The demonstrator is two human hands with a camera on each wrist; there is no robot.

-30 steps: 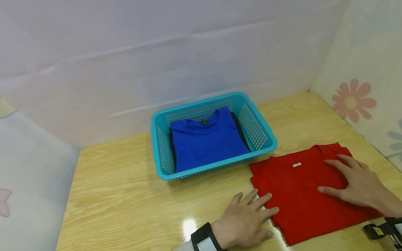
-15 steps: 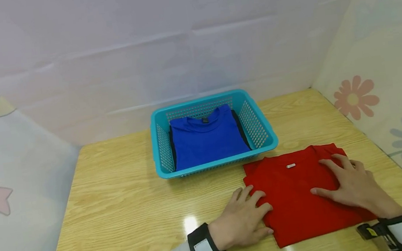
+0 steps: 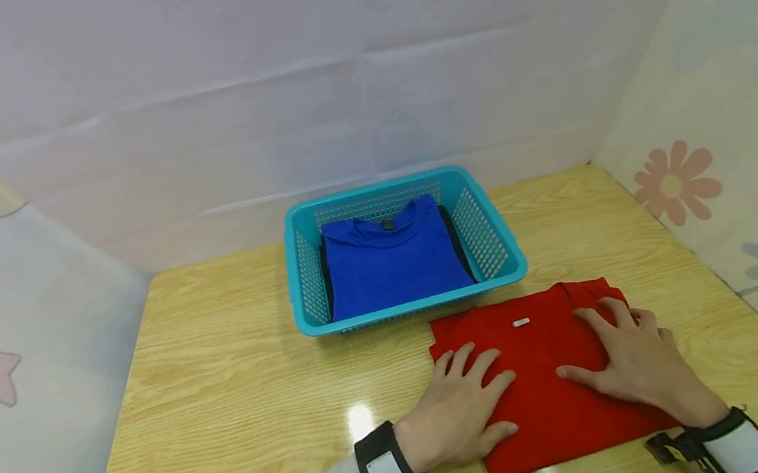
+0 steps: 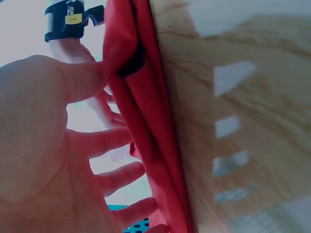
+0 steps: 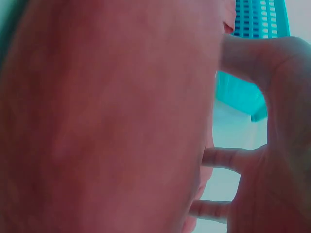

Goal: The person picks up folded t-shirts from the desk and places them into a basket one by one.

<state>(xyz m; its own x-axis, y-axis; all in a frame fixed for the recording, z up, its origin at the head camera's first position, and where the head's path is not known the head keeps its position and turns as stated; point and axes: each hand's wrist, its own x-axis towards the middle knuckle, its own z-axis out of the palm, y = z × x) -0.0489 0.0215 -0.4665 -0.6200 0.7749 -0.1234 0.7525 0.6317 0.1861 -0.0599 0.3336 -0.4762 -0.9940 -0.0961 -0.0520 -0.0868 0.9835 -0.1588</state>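
A folded red T-shirt with a small white neck label lies on the wooden table at the right. My left hand rests over its left edge, fingers spread and slightly bent on the cloth. On its right part lies my right hand, fingers likewise spread, thumb toward the middle. In the left wrist view, the fingertips of the left hand touch the layered edge of the red T-shirt. The right wrist view has the T-shirt close and blurred, with the right hand's fingertips meeting its surface.
A turquoise plastic basket stands behind the T-shirt, near the back wall. Inside it a folded blue T-shirt lies on something black. Printed cloth walls border the wooden table at the back and both sides.
The red T-shirt has slid left and slightly toward me, with my right hand moving along on it. My left hand stays nearly in place and now overlaps more of the shirt's left edge.
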